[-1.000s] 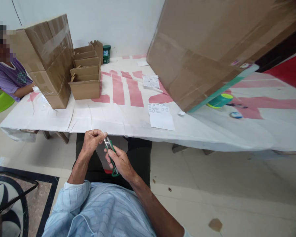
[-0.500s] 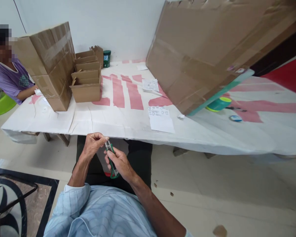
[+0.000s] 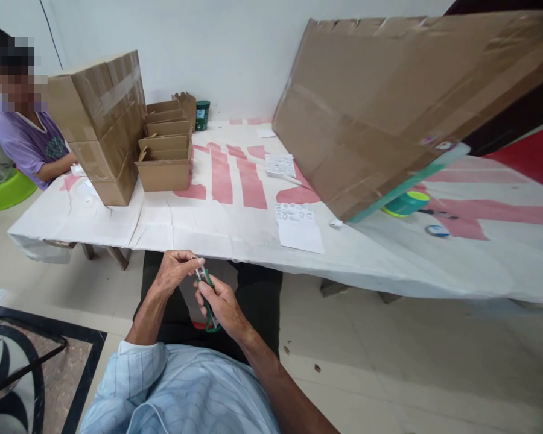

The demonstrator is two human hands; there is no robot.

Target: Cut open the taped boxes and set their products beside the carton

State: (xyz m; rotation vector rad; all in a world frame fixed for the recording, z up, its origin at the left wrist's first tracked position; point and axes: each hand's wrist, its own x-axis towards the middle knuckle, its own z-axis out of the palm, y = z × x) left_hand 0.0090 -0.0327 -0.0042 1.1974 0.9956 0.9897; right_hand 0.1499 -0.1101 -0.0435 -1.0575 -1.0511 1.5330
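Over my lap, just off the table's front edge, my right hand [image 3: 221, 302] is wrapped around a green utility knife [image 3: 213, 321] with a dark middle and a metal front end. My left hand [image 3: 174, 272] is closed in a pinch at that metal end, thumb against finger. The fingertips hide the very tip, so I cannot tell whether a small piece is held there too. The knife points up and away from me, tilted slightly left.
A white-covered table [image 3: 235, 238] carries stacked cartons [image 3: 111, 129], open small boxes [image 3: 165, 175], a large leaning cardboard box [image 3: 371, 102], a paper sheet [image 3: 300, 234], a tape roll [image 3: 405, 205] and a green tub [image 3: 202, 116]. Another person [image 3: 27, 141] sits at the left end.
The view has shifted slightly, so the table and boxes sit a little lower and further right. Both hands keep their hold at the knife, with little visible movement.
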